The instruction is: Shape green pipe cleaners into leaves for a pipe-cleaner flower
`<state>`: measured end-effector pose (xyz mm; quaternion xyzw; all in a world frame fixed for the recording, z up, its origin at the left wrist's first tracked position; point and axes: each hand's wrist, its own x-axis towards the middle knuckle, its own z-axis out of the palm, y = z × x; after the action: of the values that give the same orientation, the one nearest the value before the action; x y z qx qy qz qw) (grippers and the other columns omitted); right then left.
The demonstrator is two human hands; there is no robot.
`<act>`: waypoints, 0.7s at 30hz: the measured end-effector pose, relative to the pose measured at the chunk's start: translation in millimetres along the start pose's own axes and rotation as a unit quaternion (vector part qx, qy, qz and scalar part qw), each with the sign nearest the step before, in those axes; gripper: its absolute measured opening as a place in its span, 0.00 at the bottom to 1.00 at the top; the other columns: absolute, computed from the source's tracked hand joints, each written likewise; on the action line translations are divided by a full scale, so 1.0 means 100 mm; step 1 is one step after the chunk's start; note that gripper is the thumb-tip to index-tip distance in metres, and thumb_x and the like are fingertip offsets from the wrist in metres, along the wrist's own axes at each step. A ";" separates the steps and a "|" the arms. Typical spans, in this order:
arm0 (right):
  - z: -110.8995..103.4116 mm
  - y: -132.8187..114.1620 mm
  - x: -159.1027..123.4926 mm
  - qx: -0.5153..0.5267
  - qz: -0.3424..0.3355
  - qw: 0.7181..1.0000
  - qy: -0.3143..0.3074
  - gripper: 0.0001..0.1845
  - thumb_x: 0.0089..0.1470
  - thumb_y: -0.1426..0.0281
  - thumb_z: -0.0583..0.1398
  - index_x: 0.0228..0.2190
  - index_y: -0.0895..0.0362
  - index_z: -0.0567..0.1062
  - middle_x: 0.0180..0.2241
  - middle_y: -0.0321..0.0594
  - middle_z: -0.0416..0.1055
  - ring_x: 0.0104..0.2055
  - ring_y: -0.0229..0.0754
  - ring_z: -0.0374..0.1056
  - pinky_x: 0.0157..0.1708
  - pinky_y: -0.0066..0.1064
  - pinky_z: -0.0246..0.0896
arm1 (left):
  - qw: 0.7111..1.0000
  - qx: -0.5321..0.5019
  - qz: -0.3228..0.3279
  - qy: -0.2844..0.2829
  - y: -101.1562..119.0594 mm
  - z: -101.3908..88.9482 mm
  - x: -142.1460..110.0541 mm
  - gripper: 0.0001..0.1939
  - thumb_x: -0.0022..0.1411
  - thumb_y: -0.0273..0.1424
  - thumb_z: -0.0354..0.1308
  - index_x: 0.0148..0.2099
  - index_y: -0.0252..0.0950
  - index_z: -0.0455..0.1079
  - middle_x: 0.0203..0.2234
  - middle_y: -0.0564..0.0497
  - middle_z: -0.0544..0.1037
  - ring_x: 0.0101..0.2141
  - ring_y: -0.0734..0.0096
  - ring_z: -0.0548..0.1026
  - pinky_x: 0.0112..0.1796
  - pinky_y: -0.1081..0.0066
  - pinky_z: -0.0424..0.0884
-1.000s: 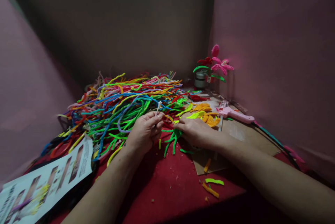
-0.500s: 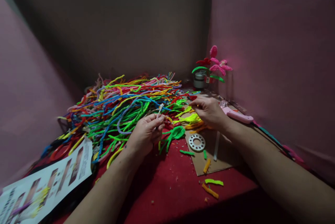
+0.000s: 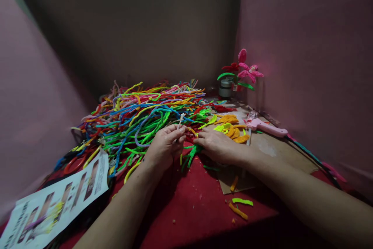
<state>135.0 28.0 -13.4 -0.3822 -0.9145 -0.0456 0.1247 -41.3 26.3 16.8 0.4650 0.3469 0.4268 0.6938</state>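
Observation:
My left hand (image 3: 167,140) is closed in a pinch around a thin pale stick with a white tip (image 3: 182,117), held upright above the table. Close to its right, my right hand (image 3: 217,144) reaches low over a green pipe-cleaner piece (image 3: 190,156) with several loose tails. Its fingers are bent and point left, covering the looped part of that piece; whether they grip it is hidden. Just beyond the right hand lie bundled orange pipe-cleaner loops (image 3: 229,119) and yellow pipe-cleaner loops (image 3: 223,127).
A big heap of colourful pipe cleaners (image 3: 145,113) spreads across the back left. A pink glue gun (image 3: 269,127) rests on cardboard (image 3: 279,150) at right. Pipe-cleaner flowers (image 3: 250,72) stand behind. A printed sheet (image 3: 72,198) lies front left; offcuts (image 3: 242,201) are scattered in front.
My right hand has come down and left from the dark red pieces at the back, over the green piece. My left hand still holds the stick. The view has shifted slightly.

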 end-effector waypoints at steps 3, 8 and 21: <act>0.01 0.01 0.00 -0.006 0.020 1.000 0.000 0.13 0.51 0.75 0.53 0.38 0.61 0.73 0.34 0.47 0.69 0.36 0.43 0.60 0.34 0.32 0.51 | 1.000 0.001 0.002 0.003 0.00 -0.01 0.00 0.07 0.52 0.30 0.58 0.33 0.33 0.64 0.12 0.61 0.58 0.11 0.89 0.46 0.13 0.81 0.42; -0.01 0.03 -0.01 0.035 0.044 0.998 0.021 0.10 0.52 0.72 0.53 0.28 0.61 0.74 0.30 0.46 0.67 0.32 0.40 0.58 0.30 0.30 0.49 | 1.000 0.010 -0.001 0.014 0.01 0.00 0.00 0.09 0.51 0.31 0.59 0.32 0.33 0.64 0.13 0.61 0.59 0.11 0.89 0.47 0.13 0.81 0.43; -0.11 0.09 -0.02 0.796 0.184 0.575 0.042 0.08 0.42 0.73 0.58 0.30 0.61 0.67 0.24 0.38 0.68 0.19 0.34 0.65 0.14 0.21 0.50 | 0.999 0.027 0.020 0.018 -0.05 0.06 0.00 0.14 0.47 0.27 0.62 0.38 0.34 0.65 0.17 0.60 0.63 0.13 0.89 0.50 0.14 0.82 0.46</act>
<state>145.2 31.0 -3.8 -0.2869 -0.4861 0.7091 0.4226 -34.8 23.2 14.4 0.4824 0.3611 0.4394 0.6661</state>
